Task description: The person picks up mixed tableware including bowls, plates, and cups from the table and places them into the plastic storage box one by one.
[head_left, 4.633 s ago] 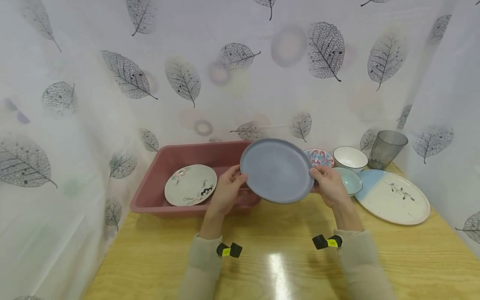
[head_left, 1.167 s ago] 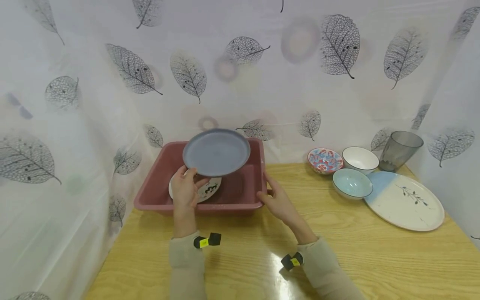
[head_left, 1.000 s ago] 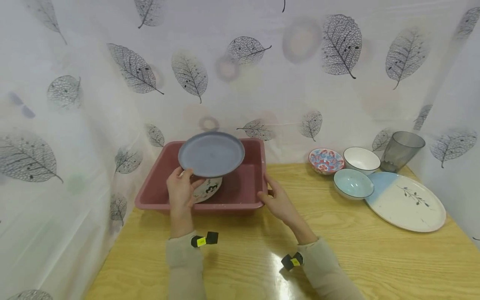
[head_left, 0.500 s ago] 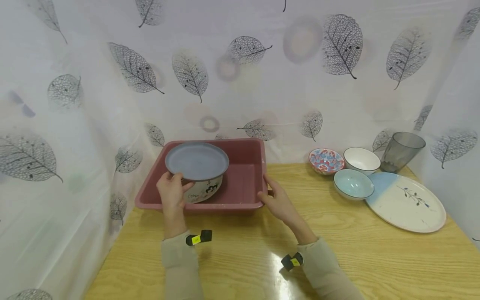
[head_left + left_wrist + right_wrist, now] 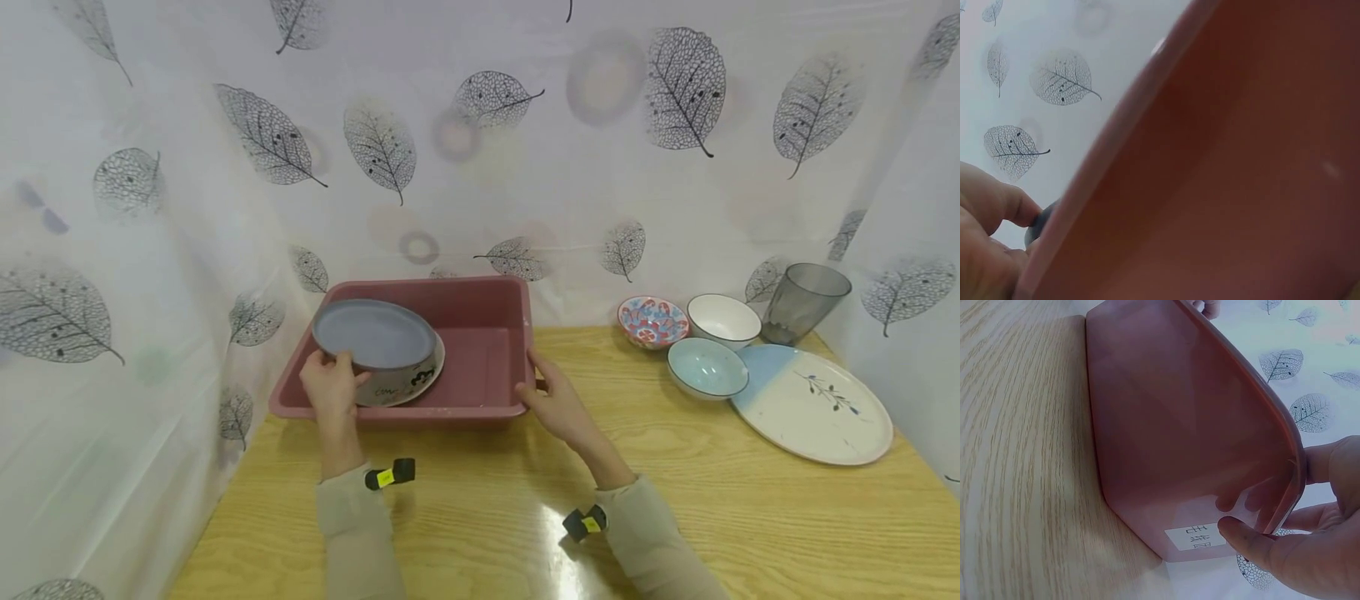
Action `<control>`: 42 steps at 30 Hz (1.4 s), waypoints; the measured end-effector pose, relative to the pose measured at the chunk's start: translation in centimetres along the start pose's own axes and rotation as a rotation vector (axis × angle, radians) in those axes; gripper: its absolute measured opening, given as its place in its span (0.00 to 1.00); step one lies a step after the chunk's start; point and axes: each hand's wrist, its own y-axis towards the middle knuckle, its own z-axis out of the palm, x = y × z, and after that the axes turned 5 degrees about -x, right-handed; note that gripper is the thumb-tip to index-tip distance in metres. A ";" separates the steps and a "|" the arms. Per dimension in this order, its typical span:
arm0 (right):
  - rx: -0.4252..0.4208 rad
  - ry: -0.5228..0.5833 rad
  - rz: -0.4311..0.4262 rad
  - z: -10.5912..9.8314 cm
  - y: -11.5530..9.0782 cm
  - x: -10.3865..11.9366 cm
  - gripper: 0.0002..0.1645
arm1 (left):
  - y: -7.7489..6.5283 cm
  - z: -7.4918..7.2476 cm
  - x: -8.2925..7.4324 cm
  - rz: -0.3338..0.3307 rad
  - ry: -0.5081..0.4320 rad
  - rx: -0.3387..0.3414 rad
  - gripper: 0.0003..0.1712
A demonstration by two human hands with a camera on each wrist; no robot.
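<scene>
In the head view my left hand [image 5: 332, 390] pinches the near edge of a round blue-grey plate [image 5: 375, 335], thumb on top. The plate is inside the left part of a dusty-red plastic basin [image 5: 483, 367], above a white patterned plate [image 5: 408, 385] that it partly covers. Whether the two plates touch, I cannot tell. My right hand [image 5: 553, 402] grips the basin's right rim near its front corner. In the right wrist view the thumb [image 5: 1250, 547] lies along the basin's outer wall beside a white label [image 5: 1196, 537], fingers at the rim. The left wrist view mostly shows the basin wall [image 5: 1229, 150].
Right on the wooden table [image 5: 637, 500] stand a red-blue patterned bowl [image 5: 652, 322], a white bowl [image 5: 723, 320], a pale blue bowl [image 5: 707, 367], a grey tumbler [image 5: 804, 302] and a large blue-and-white plate [image 5: 813, 404]. A leaf-print curtain [image 5: 480, 183] hangs behind.
The grey plate, first held in both hands between basin and bowls, has moved left and down into the basin in my left hand. My right hand left it and took the basin's rim.
</scene>
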 end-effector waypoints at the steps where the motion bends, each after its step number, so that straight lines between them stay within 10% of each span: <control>1: 0.001 -0.005 -0.004 0.0 0.0 0.0 0.38 | 0.1 0.0 0.1 -0.006 0.010 -0.001 0.22; 42: 0.010 -0.014 -0.026 -0.3 0.2 0.1 0.39 | 0.1 0.2 0.6 0.038 0.328 0.000 0.19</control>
